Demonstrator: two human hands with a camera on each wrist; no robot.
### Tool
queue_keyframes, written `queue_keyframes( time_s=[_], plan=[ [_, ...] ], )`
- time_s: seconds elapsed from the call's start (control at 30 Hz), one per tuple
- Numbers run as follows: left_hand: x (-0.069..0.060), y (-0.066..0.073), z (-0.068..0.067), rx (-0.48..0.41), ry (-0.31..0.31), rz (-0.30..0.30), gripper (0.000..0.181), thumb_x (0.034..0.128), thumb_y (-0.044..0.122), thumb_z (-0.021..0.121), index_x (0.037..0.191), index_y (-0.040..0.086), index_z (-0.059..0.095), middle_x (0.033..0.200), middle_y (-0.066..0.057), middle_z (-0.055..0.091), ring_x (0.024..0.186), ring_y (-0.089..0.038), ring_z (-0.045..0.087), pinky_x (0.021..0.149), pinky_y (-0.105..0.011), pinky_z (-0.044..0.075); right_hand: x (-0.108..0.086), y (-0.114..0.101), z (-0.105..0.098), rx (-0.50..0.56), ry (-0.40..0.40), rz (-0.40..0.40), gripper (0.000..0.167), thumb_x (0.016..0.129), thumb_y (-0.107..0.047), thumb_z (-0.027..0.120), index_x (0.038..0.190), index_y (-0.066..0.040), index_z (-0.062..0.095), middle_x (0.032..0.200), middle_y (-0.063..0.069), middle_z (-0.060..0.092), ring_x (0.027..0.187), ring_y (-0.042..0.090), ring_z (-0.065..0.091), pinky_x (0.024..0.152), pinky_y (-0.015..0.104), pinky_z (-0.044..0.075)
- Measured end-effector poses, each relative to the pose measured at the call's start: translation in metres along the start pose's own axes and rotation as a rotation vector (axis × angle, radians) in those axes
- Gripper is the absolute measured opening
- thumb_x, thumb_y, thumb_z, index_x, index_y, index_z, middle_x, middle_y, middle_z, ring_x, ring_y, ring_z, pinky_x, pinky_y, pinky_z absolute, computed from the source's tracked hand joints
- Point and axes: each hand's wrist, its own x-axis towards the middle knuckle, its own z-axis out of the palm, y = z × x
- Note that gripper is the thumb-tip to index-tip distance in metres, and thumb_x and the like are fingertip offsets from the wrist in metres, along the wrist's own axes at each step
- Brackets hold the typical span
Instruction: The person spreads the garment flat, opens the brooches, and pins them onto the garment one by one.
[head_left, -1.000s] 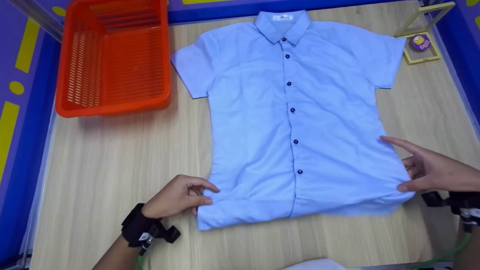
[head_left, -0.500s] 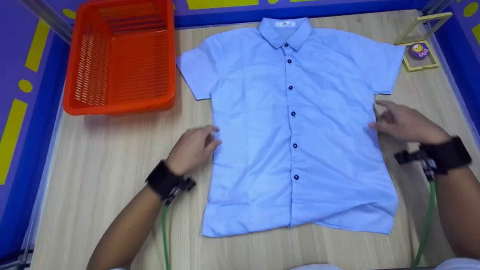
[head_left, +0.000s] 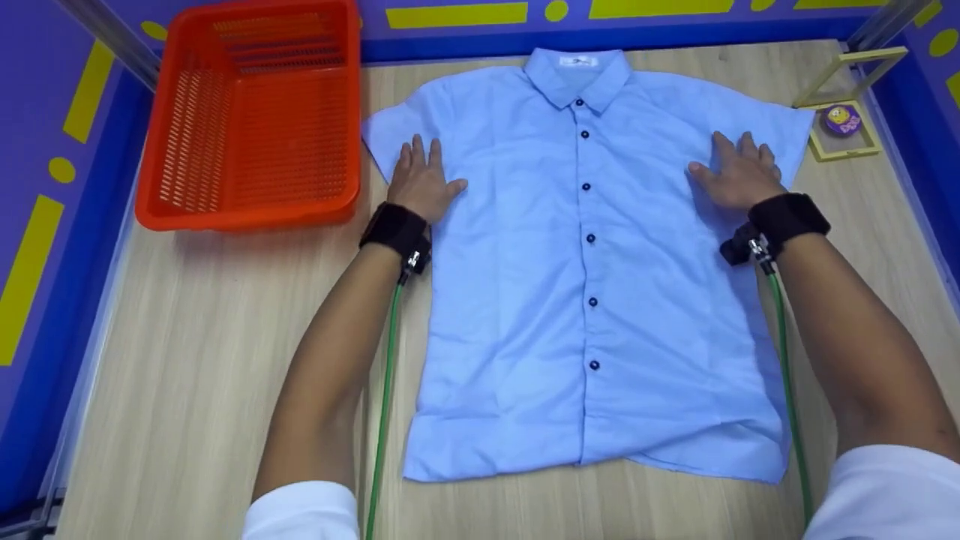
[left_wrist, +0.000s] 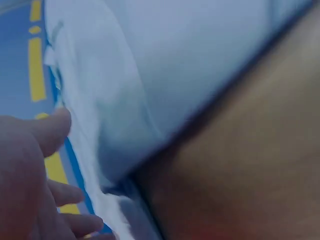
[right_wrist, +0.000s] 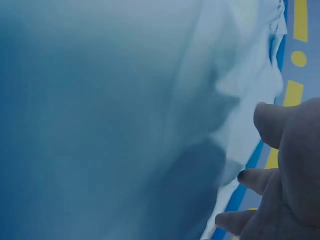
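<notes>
A light blue short-sleeved shirt (head_left: 517,285) lies front up, collar away from me, with dark buttons down its middle. Its hem is partly turned under at the lower right. My left hand (head_left: 424,187) is over the left sleeve and armpit area, fingers spread and pointing away. Over the opposite sleeve my right hand (head_left: 739,174) is spread too, thumb towards the buttons. In the right wrist view a shadow of the right hand (right_wrist: 300,165) falls on the cloth. Whether either palm touches the shirt I cannot tell. Neither hand holds anything.
An orange plastic basket (head_left: 349,202) stands at the back left, beside the left sleeve. At the back right a small yellow frame (head_left: 847,154) stands open with a purple round badge (head_left: 841,120) in it. Green cables (head_left: 384,420) run from both wrists across the wooden table (head_left: 217,360).
Both hands have let go of the shirt's lower edges and moved up along its sides to the sleeves, fingers now spread. The lower right hem has dropped flatter onto the table.
</notes>
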Motion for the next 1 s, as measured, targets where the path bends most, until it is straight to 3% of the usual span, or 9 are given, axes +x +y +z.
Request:
queue_keyframes(
  time_s=[0.13,0.37,0.77,1.0],
  plan=[
    [0.010,-0.004,0.006,0.037,-0.041,-0.027,0.096,0.1005,0.054,0.052,0.158,-0.004,0.002,0.162,-0.031,-0.007,0.151,-0.042,-0.008,0.123,-0.041,0.000,0.014,-0.003,0.005,-0.017,-0.033,-0.001,0.085,0.103,-0.060,0.030,0.161,-0.011,-0.008,0.156,0.033,-0.025,0.139,0.059,-0.026,0.108,0.074,-0.012],
    [0.007,-0.006,0.003,0.067,-0.074,-0.056,0.101,0.0983,0.059,0.052,0.157,-0.007,0.005,0.160,-0.035,-0.010,0.150,-0.045,-0.010,0.123,-0.045,-0.001,0.024,-0.004,0.003,-0.049,-0.096,-0.013,0.090,0.098,-0.069,0.032,0.160,-0.021,-0.011,0.155,0.029,-0.032,0.134,0.058,-0.034,0.095,0.084,-0.015],
    [0.003,-0.014,0.001,0.093,-0.088,-0.081,0.104,0.0965,0.064,0.051,0.158,-0.006,0.004,0.159,-0.037,-0.010,0.149,-0.049,-0.010,0.122,-0.050,-0.002,0.028,0.006,-0.001,-0.071,-0.100,0.021,0.103,0.092,-0.078,0.036,0.159,-0.020,-0.017,0.149,0.032,-0.040,0.126,0.062,-0.041,0.090,0.085,-0.018],
    [0.007,-0.012,-0.003,0.126,-0.102,-0.093,0.105,0.0965,0.063,0.052,0.157,-0.008,0.004,0.159,-0.038,-0.008,0.149,-0.049,-0.008,0.122,-0.049,-0.001,0.031,0.008,0.000,-0.048,-0.104,0.020,0.106,0.091,-0.078,0.038,0.157,-0.020,-0.022,0.149,0.029,-0.042,0.125,0.059,-0.043,0.090,0.084,-0.021]
  ],
)
